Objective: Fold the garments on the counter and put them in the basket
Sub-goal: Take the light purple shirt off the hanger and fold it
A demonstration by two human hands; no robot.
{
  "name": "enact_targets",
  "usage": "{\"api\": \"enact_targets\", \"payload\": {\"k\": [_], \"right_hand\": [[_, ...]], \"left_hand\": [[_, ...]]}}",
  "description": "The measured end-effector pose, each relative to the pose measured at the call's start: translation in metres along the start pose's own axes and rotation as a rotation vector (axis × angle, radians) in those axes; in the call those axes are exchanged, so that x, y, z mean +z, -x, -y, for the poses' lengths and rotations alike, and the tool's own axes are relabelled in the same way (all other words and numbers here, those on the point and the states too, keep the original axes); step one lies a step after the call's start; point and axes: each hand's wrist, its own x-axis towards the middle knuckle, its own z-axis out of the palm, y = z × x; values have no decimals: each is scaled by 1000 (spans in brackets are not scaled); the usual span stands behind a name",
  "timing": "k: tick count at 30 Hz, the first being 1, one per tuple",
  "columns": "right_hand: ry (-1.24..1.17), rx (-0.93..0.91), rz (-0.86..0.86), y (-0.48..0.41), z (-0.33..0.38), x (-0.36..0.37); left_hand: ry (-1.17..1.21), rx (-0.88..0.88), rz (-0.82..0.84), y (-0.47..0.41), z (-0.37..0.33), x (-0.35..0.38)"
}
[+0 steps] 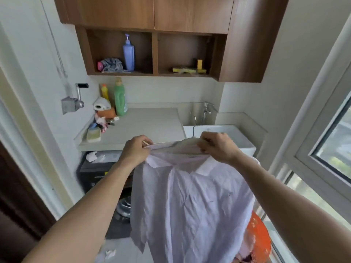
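The shirt (pixel 190 205) hung in the air, my left hand (pixel 135 150) pinching its shoulder, my right hand (pixel 216 147) clamped on the collar over the hanger (pixel 188 141), which I judged best eased out one shoulder at a time, short of the counter (pixel 152 122).

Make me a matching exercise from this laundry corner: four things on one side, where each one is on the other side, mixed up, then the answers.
Things
1 shirt
2 green bottle
3 purple bottle
4 tap

Places
A in the left shelf compartment
B gripped by the left hand and right hand
C behind the sink
D at the back of the counter

Pairs: 1-B, 2-D, 3-A, 4-C
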Motion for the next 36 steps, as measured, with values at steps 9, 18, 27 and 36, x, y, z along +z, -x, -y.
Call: {"api": "enact_targets", "payload": {"k": [9,18,27,36], "right_hand": [[-61,30,-152,-188,-59,1],[-307,109,7,-295,-149,27],[-526,113,104,-420,-242,55],[-695,25,40,-532,-295,82]], "left_hand": [[-61,48,100,-227,-13,-3],[113,-256,351,-352,-28,38],[247,-97,414,-472,-27,84],[-31,-341,334,-561,-28,102]]}}
